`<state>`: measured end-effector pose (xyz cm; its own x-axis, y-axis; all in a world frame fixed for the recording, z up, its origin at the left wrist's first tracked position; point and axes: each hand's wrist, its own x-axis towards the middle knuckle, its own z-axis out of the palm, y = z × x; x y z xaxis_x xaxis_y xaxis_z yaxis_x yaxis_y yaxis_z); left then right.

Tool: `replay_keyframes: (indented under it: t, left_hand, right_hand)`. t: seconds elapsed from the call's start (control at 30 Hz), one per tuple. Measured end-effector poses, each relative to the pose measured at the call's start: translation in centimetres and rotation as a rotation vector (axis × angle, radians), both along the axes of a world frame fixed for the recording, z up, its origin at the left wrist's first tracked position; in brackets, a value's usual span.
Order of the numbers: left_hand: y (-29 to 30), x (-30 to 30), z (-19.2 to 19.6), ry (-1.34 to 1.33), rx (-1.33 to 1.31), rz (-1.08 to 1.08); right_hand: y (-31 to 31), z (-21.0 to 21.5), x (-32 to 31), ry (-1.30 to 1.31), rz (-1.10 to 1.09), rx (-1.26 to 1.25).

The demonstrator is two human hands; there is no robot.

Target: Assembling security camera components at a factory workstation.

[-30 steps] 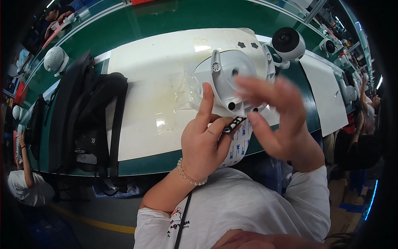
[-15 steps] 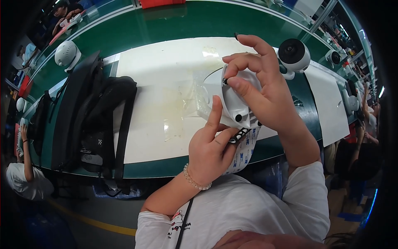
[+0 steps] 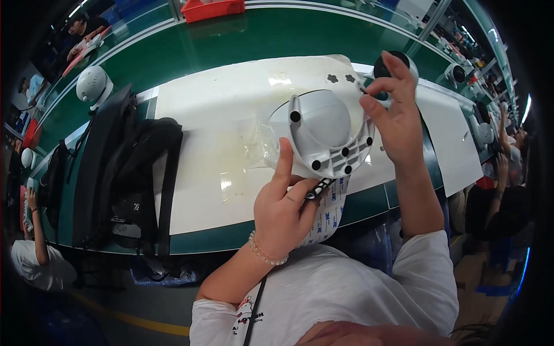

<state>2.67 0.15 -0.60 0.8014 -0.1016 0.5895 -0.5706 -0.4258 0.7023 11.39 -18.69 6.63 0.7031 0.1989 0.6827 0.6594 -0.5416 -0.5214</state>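
Note:
A white plastic camera base with a rounded grey-white dome stands tilted before me, several round black pads stuck on its ribbed frame. My left hand is closed on a strip of black pads just below the base, its index finger stretched up beside the base. From that strip hangs white backing paper with blue print. At the base's right rim my right hand pinches a small black pad between thumb and index finger, the other fingers raised.
White board covers the green table. Black bags lie at left. White cameras stand at the back left and behind my right hand. Two dark flower-shaped pieces lie on the board. Other people work on both sides.
My right hand has moved right, off the base's left side to its right rim, a small black pad at its fingertips. The base has turned, showing more black pads. My left hand has shifted slightly left.

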Motion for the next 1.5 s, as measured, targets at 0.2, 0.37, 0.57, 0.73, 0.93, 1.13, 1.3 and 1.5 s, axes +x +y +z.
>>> replay_keyframes:
  t: [0.2,0.37,0.57,0.73,0.93,1.13,1.3,1.5]
  left_hand:
    - [-0.1,0.1,-0.2,-0.012,0.004,0.036]
    - [-0.3,0.2,-0.2,-0.024,-0.007,0.052]
    - [-0.3,0.4,-0.7,-0.081,-0.026,0.069]
    - [-0.5,0.3,-0.5,-0.048,-0.040,0.073]
    - [-0.4,0.3,-0.6,-0.053,-0.039,0.084]
    - [-0.5,0.4,-0.3,-0.051,-0.036,0.081]
    - [-0.6,0.4,-0.2,-0.078,-0.012,0.096]
    - [-0.4,0.3,-0.3,-0.063,-0.004,0.101]
  right_hand:
    - [-0.9,-0.4,0.9,0.424,0.182,0.288]
    - [-1.0,-0.6,0.8,0.472,0.260,0.363]
    - [-0.9,-0.8,0.7,0.532,0.306,0.467]
    - [-0.8,-1.0,0.6,0.585,0.349,0.562]
    - [-0.6,-1.2,0.7,0.628,0.368,0.640]
    - [-0.7,-1.0,0.2,0.207,0.050,0.138]
    - [-0.5,-1.8,-0.4,0.028,0.022,0.067]
    - [-0.6,-1.5,0.3,0.211,0.141,0.294]
